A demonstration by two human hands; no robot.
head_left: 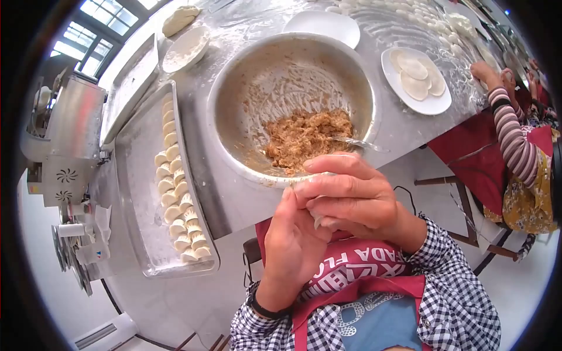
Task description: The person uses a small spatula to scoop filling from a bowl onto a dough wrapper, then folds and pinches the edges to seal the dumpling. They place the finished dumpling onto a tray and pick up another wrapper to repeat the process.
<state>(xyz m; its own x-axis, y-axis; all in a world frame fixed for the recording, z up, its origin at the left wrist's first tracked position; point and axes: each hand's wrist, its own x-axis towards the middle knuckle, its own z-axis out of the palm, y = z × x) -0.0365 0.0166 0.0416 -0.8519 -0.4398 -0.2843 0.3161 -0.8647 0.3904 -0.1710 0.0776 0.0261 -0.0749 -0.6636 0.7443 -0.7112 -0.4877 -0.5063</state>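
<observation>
My left hand (293, 240) and my right hand (351, 193) are pressed together just below the table edge, folded around a small piece of white dough, a dumpling (319, 221), of which only a sliver shows between the fingers. Just beyond them stands a large metal bowl (234, 88) with brown minced filling (307, 134) and a spoon (357, 142) lying in it. To the left, a metal tray (137, 193) carries a row of folded dumplings (178, 193).
A white plate with round wrappers (417, 76) sits at the right; an empty white plate (322, 24) and a floured plate (186, 48) lie behind the bowl. Another person's hand and striped sleeve (509, 126) rest at the table's right edge. A machine (70, 146) stands left.
</observation>
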